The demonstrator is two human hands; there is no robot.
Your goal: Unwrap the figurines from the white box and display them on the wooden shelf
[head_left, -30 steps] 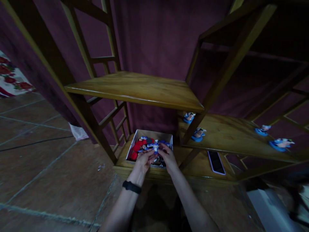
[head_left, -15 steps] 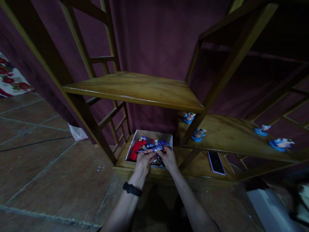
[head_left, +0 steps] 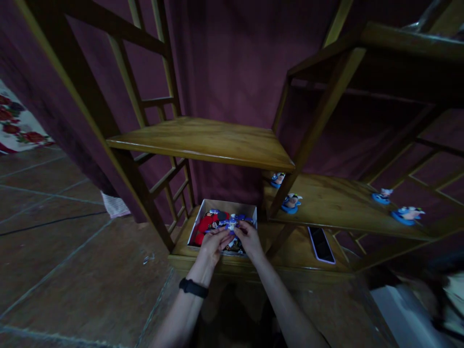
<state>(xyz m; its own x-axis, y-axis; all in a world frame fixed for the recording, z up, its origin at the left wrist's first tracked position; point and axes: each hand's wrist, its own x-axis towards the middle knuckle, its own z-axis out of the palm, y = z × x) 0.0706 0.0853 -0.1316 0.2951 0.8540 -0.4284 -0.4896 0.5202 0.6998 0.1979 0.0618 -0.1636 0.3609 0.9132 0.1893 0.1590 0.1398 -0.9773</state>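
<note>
A small blue-and-white figurine (head_left: 232, 224) is pinched between my two hands, just over an open cardboard box (head_left: 192, 236). My left hand (head_left: 214, 243) holds it from the left with fingers closed, a black band around that wrist. From the right, the thumb and fingertips of my right hand (head_left: 248, 238) close on the same figurine. Inside the box lies a jumble of red pieces (head_left: 205, 223) and several more blue and dark figurines, partly hidden by my hands.
The box sits on the bottom board of a wooden shelf unit (head_left: 203, 142). A phone (head_left: 321, 245) lies to its right. Pig-like figurines on blue bases (head_left: 291, 203) stand on the shelf above the phone. A white box (head_left: 395, 309) is on the floor at right.
The figurine has been turned in my fingers and now shows more of its white part. My view has shifted slightly; both hands stay over the box.
</note>
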